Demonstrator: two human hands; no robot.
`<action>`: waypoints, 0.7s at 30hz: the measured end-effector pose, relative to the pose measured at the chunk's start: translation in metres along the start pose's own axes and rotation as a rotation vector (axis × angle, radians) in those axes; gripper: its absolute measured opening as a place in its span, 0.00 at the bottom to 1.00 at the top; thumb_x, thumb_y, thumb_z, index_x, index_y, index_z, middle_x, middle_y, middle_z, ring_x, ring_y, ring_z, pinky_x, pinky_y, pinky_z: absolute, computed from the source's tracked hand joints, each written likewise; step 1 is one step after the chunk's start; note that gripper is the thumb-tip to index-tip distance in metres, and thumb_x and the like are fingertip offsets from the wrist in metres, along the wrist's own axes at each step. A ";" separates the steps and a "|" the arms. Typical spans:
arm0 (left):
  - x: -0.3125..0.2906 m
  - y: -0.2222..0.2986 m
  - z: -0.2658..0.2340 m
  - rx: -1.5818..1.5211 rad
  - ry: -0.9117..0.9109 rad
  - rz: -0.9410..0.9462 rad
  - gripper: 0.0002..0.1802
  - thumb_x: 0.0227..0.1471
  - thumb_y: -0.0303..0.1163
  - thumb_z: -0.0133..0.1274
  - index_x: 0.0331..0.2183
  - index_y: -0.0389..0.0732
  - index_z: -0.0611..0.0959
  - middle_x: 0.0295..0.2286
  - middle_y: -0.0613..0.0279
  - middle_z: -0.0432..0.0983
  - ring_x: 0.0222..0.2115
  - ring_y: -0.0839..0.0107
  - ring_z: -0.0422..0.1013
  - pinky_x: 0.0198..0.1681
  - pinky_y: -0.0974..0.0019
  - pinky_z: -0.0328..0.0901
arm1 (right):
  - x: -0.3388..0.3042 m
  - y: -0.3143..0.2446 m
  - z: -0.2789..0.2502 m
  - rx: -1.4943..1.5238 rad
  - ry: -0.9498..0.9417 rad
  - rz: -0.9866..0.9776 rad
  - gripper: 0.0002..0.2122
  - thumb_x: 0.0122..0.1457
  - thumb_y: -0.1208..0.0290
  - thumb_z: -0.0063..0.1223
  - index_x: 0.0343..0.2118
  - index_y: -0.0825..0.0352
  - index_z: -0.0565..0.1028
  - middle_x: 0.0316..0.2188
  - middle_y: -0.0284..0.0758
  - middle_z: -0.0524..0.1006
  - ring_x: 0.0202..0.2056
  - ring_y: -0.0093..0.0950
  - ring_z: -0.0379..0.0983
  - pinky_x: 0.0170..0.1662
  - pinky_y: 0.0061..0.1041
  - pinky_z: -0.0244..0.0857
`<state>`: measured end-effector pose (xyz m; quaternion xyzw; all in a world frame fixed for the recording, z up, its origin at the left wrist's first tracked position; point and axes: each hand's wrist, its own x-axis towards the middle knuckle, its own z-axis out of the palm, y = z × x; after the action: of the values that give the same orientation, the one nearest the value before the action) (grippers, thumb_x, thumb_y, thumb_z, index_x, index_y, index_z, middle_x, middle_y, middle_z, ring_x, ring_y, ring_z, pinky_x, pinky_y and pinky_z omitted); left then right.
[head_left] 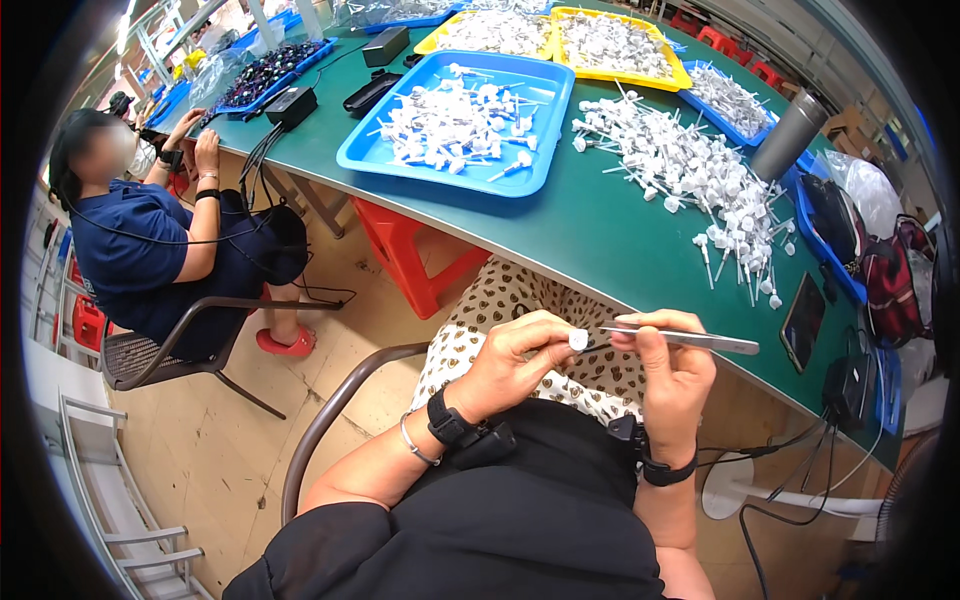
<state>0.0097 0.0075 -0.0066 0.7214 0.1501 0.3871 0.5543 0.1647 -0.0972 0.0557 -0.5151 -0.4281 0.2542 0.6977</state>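
Observation:
Between the thumb and fingers of my left hand (518, 362) is a small white plastic part (578, 340) with a rounded head. My right hand (672, 372) grips metal tweezers (705, 341), whose tips point left toward the white part. Whether the tips touch it I cannot tell. Both hands are over my lap, just off the near table edge. Beyond them on the green table (560, 235) lies a loose heap of similar white stemmed parts (690, 165). A blue tray (555, 150) with more of these parts stands to the left of the heap.
Yellow trays (672, 72) of white parts stand at the back. A grey metal bottle (790, 135), a phone (803, 322) and a black box with cables (848, 390) are at the right. On the left a co-worker (130, 230) sits by a tray of dark parts (270, 75). A red stool (410, 255) is under the table.

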 end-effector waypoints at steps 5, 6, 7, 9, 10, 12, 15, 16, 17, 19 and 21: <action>0.014 0.012 -0.016 0.086 0.052 0.065 0.08 0.60 0.20 0.55 0.41 0.33 0.84 0.35 0.59 0.79 0.31 0.73 0.78 0.33 0.71 0.74 | 0.007 -0.001 -0.019 -0.003 0.093 -0.101 0.07 0.68 0.76 0.51 0.43 0.74 0.72 0.38 0.42 0.80 0.37 0.26 0.80 0.44 0.26 0.77; 0.024 0.017 -0.028 0.154 0.068 0.116 0.08 0.60 0.20 0.55 0.42 0.33 0.84 0.35 0.60 0.79 0.31 0.74 0.78 0.33 0.72 0.73 | 0.010 -0.004 -0.024 0.002 0.119 -0.133 0.07 0.68 0.75 0.51 0.43 0.74 0.72 0.37 0.42 0.80 0.37 0.26 0.80 0.43 0.27 0.77; 0.038 0.023 -0.044 0.210 0.140 0.173 0.08 0.61 0.21 0.54 0.42 0.33 0.83 0.35 0.60 0.79 0.31 0.74 0.78 0.34 0.72 0.73 | 0.012 -0.007 -0.031 0.005 0.150 -0.148 0.07 0.68 0.74 0.51 0.43 0.73 0.73 0.37 0.42 0.80 0.36 0.26 0.80 0.43 0.26 0.77; 0.070 0.039 -0.082 0.412 0.296 0.168 0.10 0.61 0.21 0.53 0.44 0.33 0.83 0.38 0.57 0.79 0.34 0.69 0.78 0.38 0.69 0.73 | 0.015 -0.012 -0.042 -0.022 0.213 -0.177 0.07 0.69 0.72 0.51 0.43 0.72 0.73 0.36 0.41 0.81 0.35 0.26 0.79 0.41 0.26 0.77; 0.086 0.047 -0.104 0.563 0.378 0.104 0.12 0.59 0.22 0.54 0.45 0.33 0.83 0.42 0.54 0.79 0.37 0.64 0.78 0.42 0.66 0.73 | 0.016 -0.015 -0.046 -0.041 0.249 -0.193 0.08 0.69 0.71 0.51 0.43 0.72 0.73 0.36 0.40 0.81 0.35 0.25 0.79 0.41 0.26 0.77; 0.119 0.035 -0.150 1.126 0.486 0.314 0.18 0.54 0.23 0.58 0.48 0.36 0.82 0.50 0.46 0.75 0.48 0.52 0.75 0.53 0.57 0.68 | 0.019 -0.018 -0.054 -0.023 0.269 -0.219 0.08 0.69 0.71 0.51 0.42 0.72 0.74 0.36 0.39 0.81 0.34 0.26 0.80 0.40 0.26 0.77; 0.150 0.042 -0.141 1.323 0.397 0.300 0.24 0.51 0.25 0.60 0.52 0.39 0.80 0.55 0.44 0.72 0.55 0.49 0.69 0.61 0.55 0.62 | 0.020 -0.021 -0.060 -0.012 0.294 -0.252 0.08 0.69 0.70 0.51 0.42 0.72 0.74 0.36 0.39 0.81 0.34 0.26 0.80 0.40 0.27 0.77; 0.162 0.039 -0.128 1.205 0.234 0.368 0.23 0.52 0.25 0.60 0.51 0.40 0.81 0.53 0.46 0.73 0.54 0.50 0.69 0.60 0.56 0.62 | 0.020 -0.022 -0.061 -0.023 0.294 -0.254 0.08 0.69 0.70 0.51 0.42 0.72 0.74 0.35 0.39 0.81 0.34 0.26 0.80 0.40 0.27 0.77; 0.172 0.038 -0.107 1.019 0.074 0.357 0.20 0.52 0.26 0.61 0.48 0.40 0.83 0.50 0.48 0.76 0.52 0.50 0.71 0.59 0.56 0.64 | 0.020 -0.023 -0.061 -0.030 0.289 -0.253 0.08 0.69 0.71 0.51 0.42 0.72 0.74 0.35 0.39 0.81 0.34 0.26 0.80 0.40 0.27 0.77; 0.189 0.031 -0.055 0.965 -0.111 0.337 0.14 0.52 0.25 0.57 0.42 0.40 0.85 0.40 0.50 0.79 0.45 0.49 0.74 0.50 0.54 0.69 | 0.019 -0.023 -0.060 -0.037 0.288 -0.250 0.08 0.69 0.70 0.52 0.42 0.72 0.74 0.35 0.39 0.80 0.34 0.26 0.80 0.39 0.27 0.77; 0.205 0.013 -0.020 1.062 -0.222 0.373 0.15 0.50 0.24 0.55 0.41 0.42 0.86 0.37 0.51 0.78 0.43 0.50 0.74 0.49 0.53 0.69 | 0.019 -0.025 -0.059 -0.040 0.279 -0.252 0.08 0.69 0.70 0.52 0.42 0.72 0.74 0.35 0.40 0.80 0.34 0.26 0.80 0.40 0.27 0.77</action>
<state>0.1264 0.1488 0.0877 0.9515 0.1350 0.2716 0.0508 0.2229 -0.1200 0.0794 -0.5015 -0.3934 0.0821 0.7662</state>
